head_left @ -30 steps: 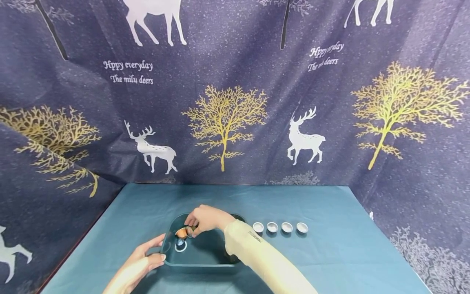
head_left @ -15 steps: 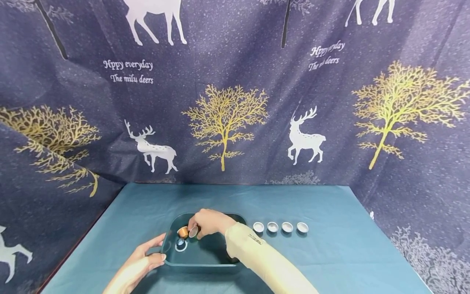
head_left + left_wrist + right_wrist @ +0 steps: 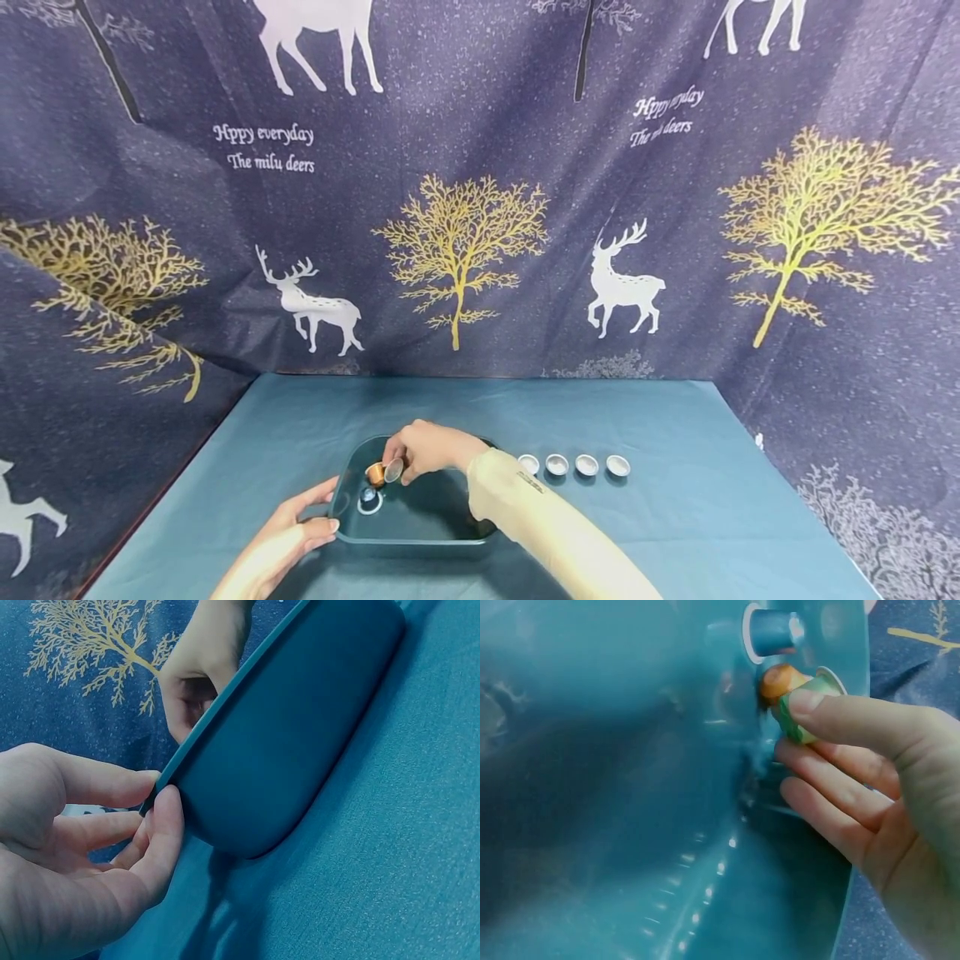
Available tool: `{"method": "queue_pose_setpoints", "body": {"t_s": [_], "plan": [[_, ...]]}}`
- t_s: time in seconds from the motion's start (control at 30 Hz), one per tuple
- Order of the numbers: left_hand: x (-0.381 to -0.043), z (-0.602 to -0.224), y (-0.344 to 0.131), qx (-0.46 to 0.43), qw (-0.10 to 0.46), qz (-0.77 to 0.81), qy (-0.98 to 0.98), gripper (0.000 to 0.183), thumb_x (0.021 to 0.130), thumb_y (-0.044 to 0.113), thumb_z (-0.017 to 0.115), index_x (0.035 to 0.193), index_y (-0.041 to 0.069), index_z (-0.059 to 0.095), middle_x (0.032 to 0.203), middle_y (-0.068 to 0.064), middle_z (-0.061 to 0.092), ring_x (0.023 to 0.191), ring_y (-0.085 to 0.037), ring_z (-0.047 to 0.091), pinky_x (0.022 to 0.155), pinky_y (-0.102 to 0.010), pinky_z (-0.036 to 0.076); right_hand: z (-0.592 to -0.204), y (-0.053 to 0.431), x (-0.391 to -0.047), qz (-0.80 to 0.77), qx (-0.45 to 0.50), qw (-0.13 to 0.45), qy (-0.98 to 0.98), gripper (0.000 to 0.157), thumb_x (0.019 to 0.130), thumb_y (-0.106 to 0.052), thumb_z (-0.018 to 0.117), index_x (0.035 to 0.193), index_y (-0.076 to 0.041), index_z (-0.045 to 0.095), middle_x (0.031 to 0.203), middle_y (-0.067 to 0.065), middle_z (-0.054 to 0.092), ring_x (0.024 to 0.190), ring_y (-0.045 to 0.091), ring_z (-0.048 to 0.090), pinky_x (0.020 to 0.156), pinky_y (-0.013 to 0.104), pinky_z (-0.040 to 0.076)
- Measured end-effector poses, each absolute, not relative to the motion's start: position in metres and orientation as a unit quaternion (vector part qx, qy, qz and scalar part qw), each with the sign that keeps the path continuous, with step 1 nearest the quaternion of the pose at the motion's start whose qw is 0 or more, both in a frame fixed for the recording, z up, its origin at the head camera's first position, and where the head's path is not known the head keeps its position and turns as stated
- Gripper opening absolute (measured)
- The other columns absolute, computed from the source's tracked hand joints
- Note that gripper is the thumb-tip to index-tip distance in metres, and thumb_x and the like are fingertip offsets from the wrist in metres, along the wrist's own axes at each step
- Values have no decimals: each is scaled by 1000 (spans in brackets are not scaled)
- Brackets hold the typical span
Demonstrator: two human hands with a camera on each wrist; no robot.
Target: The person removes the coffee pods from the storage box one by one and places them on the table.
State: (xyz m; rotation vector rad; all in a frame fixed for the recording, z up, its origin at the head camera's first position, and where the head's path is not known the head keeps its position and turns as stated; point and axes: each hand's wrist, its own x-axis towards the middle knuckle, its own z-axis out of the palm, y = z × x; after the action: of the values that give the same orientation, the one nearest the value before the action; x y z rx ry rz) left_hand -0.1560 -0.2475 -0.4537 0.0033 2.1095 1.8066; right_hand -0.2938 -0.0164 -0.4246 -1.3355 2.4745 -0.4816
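My left hand [image 3: 281,537] pinches the left rim of a dark teal plastic bin [image 3: 408,542] between thumb and fingers, as the left wrist view shows. Inside the bin, my right hand [image 3: 427,448] holds a green coffee capsule [image 3: 795,729] by its side, its pale round lid facing the head camera. Right behind it is an orange capsule [image 3: 780,682], overlapped by the green one in the right wrist view. A blue capsule [image 3: 772,631] with a pale rim lies on its own near the bin's left end. My right forearm hides part of the bin's right side.
Several small round things with pale, silvery tops [image 3: 587,465] stand in a row on the teal cloth [image 3: 675,533], right of the bin. A dark curtain [image 3: 480,125] printed with deer and trees hangs behind the table.
The green capsule has come away slightly to the right in my right hand, its lid now turned more toward the head camera. The orange capsule has shifted a little. My left hand stays put.
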Motion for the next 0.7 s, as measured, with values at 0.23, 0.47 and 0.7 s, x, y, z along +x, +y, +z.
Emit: {"method": "queue_pose_setpoints", "body": {"t_s": [0.23,0.47,0.7], "plan": [[-157,-453,-247,-12,182,636,750,76,95,8,57,154,-10,13,144,-33,26,118,-25,60,99,-48,50,-412,-12,-297,-207,-470,149,845,29,82,-10,80,108,-18,70,96,-9,71,79,-3,60,71,13,50],[-157,-451,-247,-18,190,637,747,77,94,10,58,155,-8,13,146,-33,26,119,-26,60,101,-50,48,-401,-9,-297,-231,-483,141,833,29,83,-9,79,108,-19,69,98,-7,72,81,-4,61,73,13,51],[-158,-452,-247,-14,187,636,749,77,95,9,58,155,-9,14,145,-33,27,118,-26,61,101,-49,49,-391,-1,-290,-293,-487,147,810,32,84,-11,78,112,-20,68,102,-6,72,80,-4,65,74,14,53]]}}
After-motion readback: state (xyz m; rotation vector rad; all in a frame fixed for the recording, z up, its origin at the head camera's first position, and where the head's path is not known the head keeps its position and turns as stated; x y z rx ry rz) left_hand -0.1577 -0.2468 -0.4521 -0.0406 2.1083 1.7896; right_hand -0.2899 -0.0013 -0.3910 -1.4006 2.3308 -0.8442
